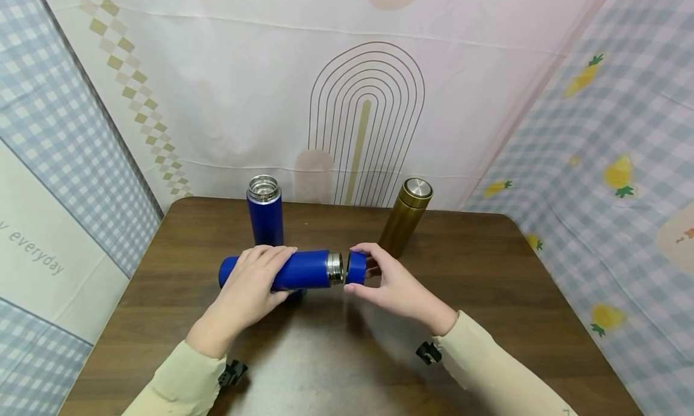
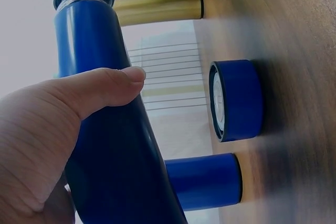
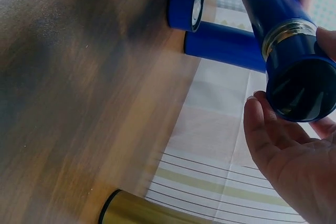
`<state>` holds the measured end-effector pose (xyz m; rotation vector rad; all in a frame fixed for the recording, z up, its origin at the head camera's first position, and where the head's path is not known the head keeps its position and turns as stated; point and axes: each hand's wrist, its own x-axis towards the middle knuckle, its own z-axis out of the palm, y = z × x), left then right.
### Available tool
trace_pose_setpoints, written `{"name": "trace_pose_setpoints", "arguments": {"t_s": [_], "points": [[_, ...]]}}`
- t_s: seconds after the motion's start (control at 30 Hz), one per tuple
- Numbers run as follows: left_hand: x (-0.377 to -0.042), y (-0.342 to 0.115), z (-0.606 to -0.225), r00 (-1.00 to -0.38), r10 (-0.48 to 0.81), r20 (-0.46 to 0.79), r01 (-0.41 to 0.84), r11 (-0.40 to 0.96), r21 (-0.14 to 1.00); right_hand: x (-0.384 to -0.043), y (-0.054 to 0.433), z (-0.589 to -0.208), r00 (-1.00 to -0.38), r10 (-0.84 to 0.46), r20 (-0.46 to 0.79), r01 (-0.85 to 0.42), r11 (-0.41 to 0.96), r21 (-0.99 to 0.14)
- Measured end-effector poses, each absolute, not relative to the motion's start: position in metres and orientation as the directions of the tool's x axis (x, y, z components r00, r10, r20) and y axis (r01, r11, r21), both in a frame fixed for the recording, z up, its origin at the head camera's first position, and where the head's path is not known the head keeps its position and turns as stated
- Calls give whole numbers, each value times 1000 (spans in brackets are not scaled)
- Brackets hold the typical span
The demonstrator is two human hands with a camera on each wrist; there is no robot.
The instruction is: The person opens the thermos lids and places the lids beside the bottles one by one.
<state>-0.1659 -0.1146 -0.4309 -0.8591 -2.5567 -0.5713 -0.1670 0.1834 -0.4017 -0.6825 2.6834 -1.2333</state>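
Note:
My left hand (image 1: 246, 289) grips a blue thermos bottle (image 1: 303, 270) from above and holds it sideways over the table, its steel-threaded mouth (image 1: 335, 268) toward the right. My right hand (image 1: 398, 283) holds a blue screw cap (image 1: 356, 268) between thumb and fingers, right at that mouth and lined up with it. In the left wrist view the thumb lies along the bottle's side. The right wrist view shows the cap's dark, glossy end (image 3: 303, 92) facing the camera. A second blue cap (image 2: 239, 100) rests on the table beneath the bottle, mostly hidden in the head view.
Behind the left hand stands another blue thermos (image 1: 265, 217), uncapped, with a steel rim. A gold thermos (image 1: 405, 217) with a steel-topped lid stands behind the right hand. The brown wooden table (image 1: 325, 362) meets a patterned cloth backdrop (image 1: 244, 103).

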Motion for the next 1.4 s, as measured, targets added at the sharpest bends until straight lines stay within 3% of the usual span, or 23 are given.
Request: {"name": "trace_pose_setpoints", "arguments": {"t_s": [0.43,0.67,1.1,1.4], "points": [[-166,-113,-431,-739,434,516,630,715,303,-167,187,-407,-911,-405,80,-320,573,-755],[-168,-106,-425,-776,365,514,597,688,412,-169,190,-412,-900,-420,121,-380,616,-690],[-175,-84,-417,-767,251,590,606,584,540,-170,192,-425,-922,-381,68,-301,594,-746],[-188,-71,-412,-849,161,503,497,567,657,-177,189,-439,-924,-382,21,-257,579,-774]]}}
